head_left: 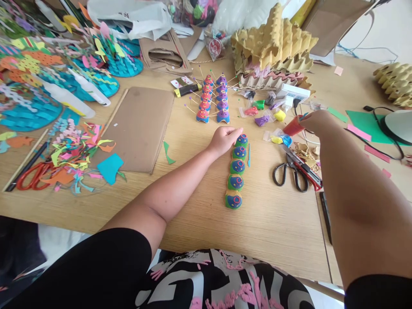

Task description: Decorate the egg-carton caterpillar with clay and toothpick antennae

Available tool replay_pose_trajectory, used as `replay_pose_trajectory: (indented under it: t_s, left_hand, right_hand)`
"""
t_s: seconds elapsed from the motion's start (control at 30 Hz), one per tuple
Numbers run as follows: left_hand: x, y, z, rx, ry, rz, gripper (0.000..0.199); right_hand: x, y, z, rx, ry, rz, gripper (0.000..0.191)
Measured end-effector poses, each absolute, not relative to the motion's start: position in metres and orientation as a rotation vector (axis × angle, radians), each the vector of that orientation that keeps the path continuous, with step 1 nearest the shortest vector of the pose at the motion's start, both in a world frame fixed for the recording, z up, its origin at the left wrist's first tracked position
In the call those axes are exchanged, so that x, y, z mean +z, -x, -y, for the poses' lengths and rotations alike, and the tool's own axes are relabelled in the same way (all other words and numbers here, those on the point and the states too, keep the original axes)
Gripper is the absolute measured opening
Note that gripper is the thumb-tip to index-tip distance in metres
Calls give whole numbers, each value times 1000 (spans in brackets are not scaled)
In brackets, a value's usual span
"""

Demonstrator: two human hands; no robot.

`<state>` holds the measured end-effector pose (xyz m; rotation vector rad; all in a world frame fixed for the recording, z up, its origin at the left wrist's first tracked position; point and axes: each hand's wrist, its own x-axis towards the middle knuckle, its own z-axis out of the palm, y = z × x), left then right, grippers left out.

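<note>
A caterpillar made from an egg-carton strip [236, 166], green with blue clay caps and red rings, lies lengthwise in front of me. My left hand [224, 139] is closed at its far end, with thumb and forefinger together against the last bump; the fingertips are partly hidden. To the right, my right hand [317, 121] reaches to the mouth of a tilted red cup [293, 125]. Its fingertips are out of sight, so their grip is unclear. Beside the strip rests a thin blue modelling tool [249, 155].
Two finished caterpillars, one red [203, 103] and one purple [222, 101], stand beyond, with pin-like sticks. Black-handled scissors [291, 171] and a red utility knife [305, 171] lie right. Cardboard [141, 128], paper scraps [77, 150], clay packets [264, 120] and egg cartons [273, 47] surround them.
</note>
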<state>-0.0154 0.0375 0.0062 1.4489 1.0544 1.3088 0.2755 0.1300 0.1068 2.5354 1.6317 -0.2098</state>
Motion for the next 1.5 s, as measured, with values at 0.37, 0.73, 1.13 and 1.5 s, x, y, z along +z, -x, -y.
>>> replay_pose_trajectory:
  t_s: [0.37, 0.73, 1.13, 1.5]
  left_hand:
    - [7, 15, -38, 1311, -1451, -1042, 58]
    - [5, 15, -38, 1311, -1463, -1044, 57]
    - [7, 15, -37, 1292, -1450, -1069, 58]
    - [7, 15, -36, 1286, -1456, -1078, 57]
  right_hand:
    - [121, -286, -128, -198, -2592, -1662, 30]
    - [120, -319, -103, -290, -3012, -1686, 44]
    - [128, -300, -117, -192, -2510, -1916, 32]
    - [133, -287, -124, -133, -2342, -1859, 49]
